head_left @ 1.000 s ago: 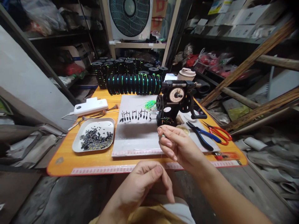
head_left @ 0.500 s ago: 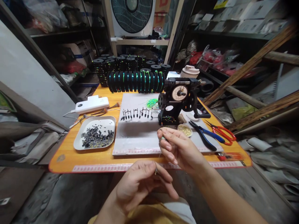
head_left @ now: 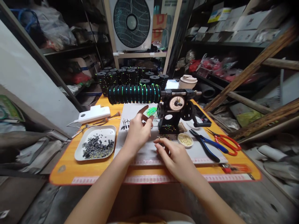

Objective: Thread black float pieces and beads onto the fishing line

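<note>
My left hand (head_left: 141, 129) reaches over the grey board (head_left: 140, 158), its index finger and thumb apart, beside the green strands (head_left: 151, 111) and in front of part of the row of small black pieces (head_left: 125, 127). My right hand (head_left: 173, 154) hovers above the board near the round dish of gold bits (head_left: 185, 140). Its thumb and index finger are close together around something tiny that I cannot make out. Behind both hands stands the black winding machine (head_left: 174, 109) with a dial, and a long roll wrapped in black and green-blue bands (head_left: 134, 94) extends from its left side.
At left are a white tray of small black parts (head_left: 78, 152) and a white power strip (head_left: 93, 114). Blue-handled pliers (head_left: 207, 146), red-handled scissors (head_left: 230, 143) and an orange cutter (head_left: 238, 168) lie right. Black spools (head_left: 122, 76) and a lidded cup (head_left: 187, 82) stand behind.
My left hand has moved up and forward from the table's front edge to the board, its fingers opening. My right hand has lowered towards the board. The camera view has tilted upward slightly.
</note>
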Action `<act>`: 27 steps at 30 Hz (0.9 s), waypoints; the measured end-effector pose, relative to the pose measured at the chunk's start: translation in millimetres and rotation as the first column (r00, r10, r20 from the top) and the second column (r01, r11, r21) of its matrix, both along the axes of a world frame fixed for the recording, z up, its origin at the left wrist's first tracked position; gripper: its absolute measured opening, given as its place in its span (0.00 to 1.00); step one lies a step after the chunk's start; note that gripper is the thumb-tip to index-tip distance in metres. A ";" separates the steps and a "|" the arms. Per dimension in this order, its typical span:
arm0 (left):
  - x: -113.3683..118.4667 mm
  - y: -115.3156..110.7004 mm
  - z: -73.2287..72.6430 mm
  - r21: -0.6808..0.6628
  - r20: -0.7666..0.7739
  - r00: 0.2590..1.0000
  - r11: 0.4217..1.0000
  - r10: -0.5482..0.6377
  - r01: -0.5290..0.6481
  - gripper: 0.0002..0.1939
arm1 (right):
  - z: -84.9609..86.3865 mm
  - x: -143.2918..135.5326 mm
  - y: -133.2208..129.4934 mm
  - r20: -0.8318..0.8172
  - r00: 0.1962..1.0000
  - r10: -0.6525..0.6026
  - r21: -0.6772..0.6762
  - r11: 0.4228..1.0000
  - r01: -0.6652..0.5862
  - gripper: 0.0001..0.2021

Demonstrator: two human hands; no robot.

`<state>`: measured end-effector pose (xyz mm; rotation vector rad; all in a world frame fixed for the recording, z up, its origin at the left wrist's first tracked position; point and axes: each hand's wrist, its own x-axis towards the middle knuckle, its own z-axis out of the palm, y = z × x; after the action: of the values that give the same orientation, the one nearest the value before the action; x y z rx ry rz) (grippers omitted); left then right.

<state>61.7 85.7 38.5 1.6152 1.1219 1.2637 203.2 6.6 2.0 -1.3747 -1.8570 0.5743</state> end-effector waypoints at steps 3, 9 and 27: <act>-3.8 2.1 -3.0 0.060 0.032 0.999 0.997 0.041 -0.043 0.05 | -7.8 -0.1 0.1 0.144 0.988 -0.053 0.079 0.996 0.042 0.12; -21.1 -32.6 -3.6 0.021 0.318 0.948 1.000 -0.008 0.001 0.08 | -11.9 -0.4 -5.6 0.303 0.944 -0.129 0.208 0.976 0.066 0.13; -98.6 -164.7 -52.9 -0.353 -0.219 0.966 0.934 -0.135 0.051 0.17 | -7.2 -54.0 -41.4 0.520 0.799 0.303 0.509 0.641 -0.575 0.16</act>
<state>-36.9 -79.0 -14.4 1.5568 1.3152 0.7686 149.2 -34.8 -5.2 -0.5564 -2.4353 -0.1707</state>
